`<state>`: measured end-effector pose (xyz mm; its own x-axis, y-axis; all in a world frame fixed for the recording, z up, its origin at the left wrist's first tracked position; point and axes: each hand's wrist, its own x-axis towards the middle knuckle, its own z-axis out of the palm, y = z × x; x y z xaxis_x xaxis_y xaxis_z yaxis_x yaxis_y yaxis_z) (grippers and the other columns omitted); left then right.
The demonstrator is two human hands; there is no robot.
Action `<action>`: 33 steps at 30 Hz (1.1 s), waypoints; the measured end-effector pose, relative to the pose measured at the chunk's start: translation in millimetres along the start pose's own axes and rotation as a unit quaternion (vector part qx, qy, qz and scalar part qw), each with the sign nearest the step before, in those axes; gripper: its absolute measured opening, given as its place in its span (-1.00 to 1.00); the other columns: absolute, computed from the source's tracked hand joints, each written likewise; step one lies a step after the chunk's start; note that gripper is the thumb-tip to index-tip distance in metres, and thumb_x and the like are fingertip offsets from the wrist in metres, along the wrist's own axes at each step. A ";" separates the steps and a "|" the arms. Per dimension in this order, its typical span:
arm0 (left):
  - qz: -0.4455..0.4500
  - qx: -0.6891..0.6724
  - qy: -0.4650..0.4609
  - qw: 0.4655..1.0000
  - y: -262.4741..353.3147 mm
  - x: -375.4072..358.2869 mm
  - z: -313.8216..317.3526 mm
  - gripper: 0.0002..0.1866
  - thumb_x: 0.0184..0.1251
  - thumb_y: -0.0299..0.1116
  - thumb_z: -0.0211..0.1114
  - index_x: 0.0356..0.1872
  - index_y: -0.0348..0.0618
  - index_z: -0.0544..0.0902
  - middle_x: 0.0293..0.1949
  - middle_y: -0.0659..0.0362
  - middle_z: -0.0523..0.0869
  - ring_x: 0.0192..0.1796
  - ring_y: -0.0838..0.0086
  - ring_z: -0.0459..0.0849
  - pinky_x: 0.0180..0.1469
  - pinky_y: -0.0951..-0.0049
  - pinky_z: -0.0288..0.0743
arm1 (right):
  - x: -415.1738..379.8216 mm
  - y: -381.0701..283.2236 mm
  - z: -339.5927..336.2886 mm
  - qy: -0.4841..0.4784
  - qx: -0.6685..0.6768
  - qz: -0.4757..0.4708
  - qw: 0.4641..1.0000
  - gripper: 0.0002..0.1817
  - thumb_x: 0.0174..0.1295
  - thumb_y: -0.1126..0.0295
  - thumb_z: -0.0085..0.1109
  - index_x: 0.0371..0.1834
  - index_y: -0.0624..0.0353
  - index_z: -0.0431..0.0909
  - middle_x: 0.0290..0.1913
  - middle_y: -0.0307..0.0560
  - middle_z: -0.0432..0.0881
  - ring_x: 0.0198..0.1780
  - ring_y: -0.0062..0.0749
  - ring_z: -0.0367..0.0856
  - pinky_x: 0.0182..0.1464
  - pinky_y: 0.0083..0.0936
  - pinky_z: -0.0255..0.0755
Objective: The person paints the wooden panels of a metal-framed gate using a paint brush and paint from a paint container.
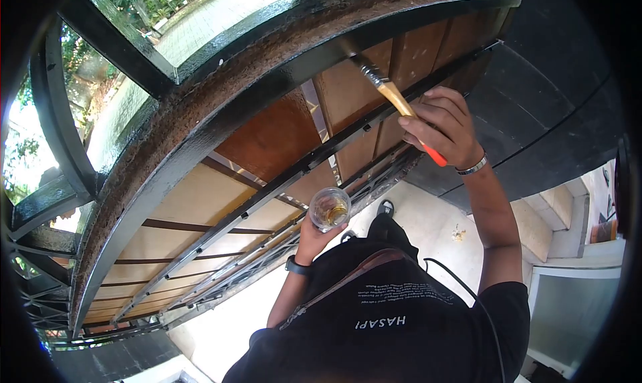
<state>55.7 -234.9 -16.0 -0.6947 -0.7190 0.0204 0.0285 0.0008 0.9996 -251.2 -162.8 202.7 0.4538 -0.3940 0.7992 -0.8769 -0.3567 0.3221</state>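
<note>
My right hand (445,125) is closed around the wooden handle of a paintbrush (396,97) with a red end. The bristles touch the dark curved metal rail (294,72) along the top of a gate. My left hand (315,239) is wrapped round a clear plastic cup (330,208), held below the brush near my chest. A small amount of yellowish liquid shows at the bottom of the cup. Beside the smooth rail runs a rough brown band (194,105).
Wooden panels (271,139) fill the gate between dark horizontal bars (267,196). Pale steps (552,212) and a white-framed panel (575,316) stand at the right. Crumbs or debris (458,234) lie on the light floor. Paving and plants show beyond the gate.
</note>
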 end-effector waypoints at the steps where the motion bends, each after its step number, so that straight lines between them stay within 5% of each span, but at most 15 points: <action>1: 0.000 0.000 0.005 1.000 -0.7 0.1 -0.9 -0.23 0.05 -0.44 0.62 0.30 -0.30 0.40 0.18 0.07 0.60 0.24 0.39 0.58 0.34 0.34 0.42 | -3.2 -0.7 1.9 0.012 -0.009 0.004 1.000 -0.62 0.07 0.26 0.49 -0.02 -0.02 0.68 -0.24 -0.23 0.67 -0.16 -0.42 0.64 0.10 -0.30 0.53; 16: 0.000 0.007 -0.003 1.000 -3.3 8.0 -0.4 -0.21 0.04 -0.45 0.62 0.31 -0.30 0.39 0.18 0.07 0.60 0.24 0.39 0.57 0.34 0.34 0.42 | -57.3 -43.4 38.9 -0.162 0.164 0.038 0.972 -0.61 0.04 0.30 0.46 -0.03 0.09 0.66 -0.25 -0.21 0.62 -0.12 -0.32 0.60 0.17 -0.27 0.50; 29: 0.005 -0.002 -0.005 1.000 -6.3 5.7 -0.1 -0.21 0.04 -0.44 0.62 0.30 -0.29 0.40 0.19 0.07 0.60 0.25 0.38 0.57 0.34 0.34 0.42 | -26.2 19.5 -6.8 0.011 -0.060 0.044 0.997 -0.55 -0.02 0.38 0.54 0.00 0.04 0.64 -0.13 -0.19 0.65 -0.10 -0.31 0.64 0.13 -0.23 0.52; 33: 0.002 0.000 -0.002 1.000 -7.0 3.3 -0.2 -0.21 0.04 -0.43 0.63 0.30 -0.30 0.40 0.18 0.06 0.60 0.25 0.38 0.57 0.34 0.34 0.42 | -32.2 6.3 3.9 -0.038 -0.014 0.044 0.998 -0.56 -0.03 0.38 0.53 -0.03 0.04 0.65 -0.15 -0.20 0.64 -0.09 -0.29 0.64 0.13 -0.25 0.52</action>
<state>53.4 -237.4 -23.0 -0.6972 -0.7165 0.0247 0.0318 0.0036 0.9995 -270.8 -155.6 177.0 0.3839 -0.4858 0.7852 -0.9177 -0.2948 0.2663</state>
